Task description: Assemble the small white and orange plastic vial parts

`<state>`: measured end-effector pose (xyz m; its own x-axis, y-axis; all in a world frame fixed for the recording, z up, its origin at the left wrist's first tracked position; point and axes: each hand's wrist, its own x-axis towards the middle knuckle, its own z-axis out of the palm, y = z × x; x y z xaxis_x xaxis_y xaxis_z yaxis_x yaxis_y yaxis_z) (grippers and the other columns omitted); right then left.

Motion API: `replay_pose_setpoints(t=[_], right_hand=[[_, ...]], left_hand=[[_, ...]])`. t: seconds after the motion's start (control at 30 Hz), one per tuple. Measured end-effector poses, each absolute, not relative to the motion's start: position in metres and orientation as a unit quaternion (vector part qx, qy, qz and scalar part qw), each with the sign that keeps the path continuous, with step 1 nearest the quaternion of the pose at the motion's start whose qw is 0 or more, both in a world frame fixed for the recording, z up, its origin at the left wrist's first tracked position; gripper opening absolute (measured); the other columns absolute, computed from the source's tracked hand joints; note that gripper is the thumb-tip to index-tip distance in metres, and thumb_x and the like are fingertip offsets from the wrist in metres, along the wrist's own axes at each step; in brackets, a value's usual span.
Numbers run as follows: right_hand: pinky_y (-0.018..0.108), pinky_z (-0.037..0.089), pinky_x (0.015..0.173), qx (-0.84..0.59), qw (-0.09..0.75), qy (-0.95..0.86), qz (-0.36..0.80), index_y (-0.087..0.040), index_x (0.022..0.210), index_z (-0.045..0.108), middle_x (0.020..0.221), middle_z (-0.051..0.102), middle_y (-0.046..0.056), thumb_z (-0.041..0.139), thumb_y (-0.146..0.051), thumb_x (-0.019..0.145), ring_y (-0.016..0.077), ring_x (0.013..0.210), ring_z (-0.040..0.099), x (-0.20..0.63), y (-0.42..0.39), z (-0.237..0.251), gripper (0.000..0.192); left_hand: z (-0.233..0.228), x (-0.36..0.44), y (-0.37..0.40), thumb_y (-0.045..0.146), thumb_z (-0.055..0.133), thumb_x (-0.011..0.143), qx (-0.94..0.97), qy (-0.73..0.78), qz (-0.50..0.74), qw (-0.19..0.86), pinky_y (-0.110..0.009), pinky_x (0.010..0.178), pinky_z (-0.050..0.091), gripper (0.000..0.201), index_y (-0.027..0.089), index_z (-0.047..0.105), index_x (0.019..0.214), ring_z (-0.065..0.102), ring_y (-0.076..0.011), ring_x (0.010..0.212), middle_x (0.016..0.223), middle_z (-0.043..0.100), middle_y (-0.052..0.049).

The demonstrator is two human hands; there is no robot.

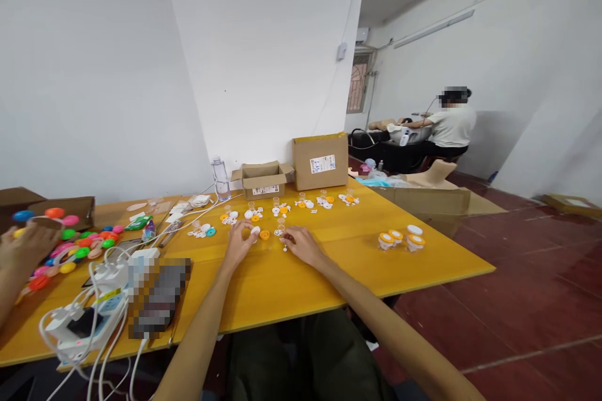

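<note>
My left hand [239,242] rests on the yellow table [329,276] with its fingertips closed around a small white cap [255,231]. An orange cap [264,235] lies just to its right. My right hand [303,244] lies palm down beside it, its fingers pinching a tiny white piece near a small clear cup [281,226]. Beyond both hands, little groups of white and orange parts [305,203] and clear cups stand in a row across the table.
Two cardboard boxes [320,160] and a water bottle [220,179] stand at the far edge. Several assembled orange-lidded cups [399,239] sit at right. Chargers and white cables [89,319] lie at left, by colourful plastic pieces [79,247]. Another person's hand [26,247] reaches in at left; someone works in the background.
</note>
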<state>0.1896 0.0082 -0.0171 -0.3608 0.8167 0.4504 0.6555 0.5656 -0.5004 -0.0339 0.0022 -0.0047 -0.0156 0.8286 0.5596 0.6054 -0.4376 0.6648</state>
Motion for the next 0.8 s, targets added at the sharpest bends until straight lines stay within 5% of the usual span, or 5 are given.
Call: replay_pose_setpoints(t=[0.5, 0.8], right_hand=[[0.032, 0.044, 0.084, -0.443, 0.317, -0.834, 0.086, -0.023, 0.090, 0.075, 0.099, 0.069, 0.006, 0.064, -0.018, 0.088, 0.0208, 0.096, 0.062, 0.189, 0.003, -0.014, 0.013], [0.038, 0.039, 0.092, -0.367, 0.300, -0.879, 0.051, -0.024, 0.084, 0.075, 0.110, 0.062, 0.007, 0.066, -0.022, 0.089, 0.0229, 0.110, 0.052, 0.180, -0.013, -0.011, 0.010]], left_hand=[[-0.008, -0.036, -0.025, 0.033, 0.063, 0.084, 0.781, 0.487, 0.376, 0.111, -0.043, 0.101, 0.043, 0.011, 0.023, 0.064, 0.089, 0.059, -0.0253, 0.109, 0.110, 0.066, -0.006], [-0.005, -0.034, -0.034, 0.040, 0.061, 0.086, 0.759, 0.460, 0.442, 0.134, -0.041, 0.099, 0.046, 0.017, 0.023, 0.065, 0.088, 0.062, -0.0238, 0.103, 0.108, 0.067, -0.007]])
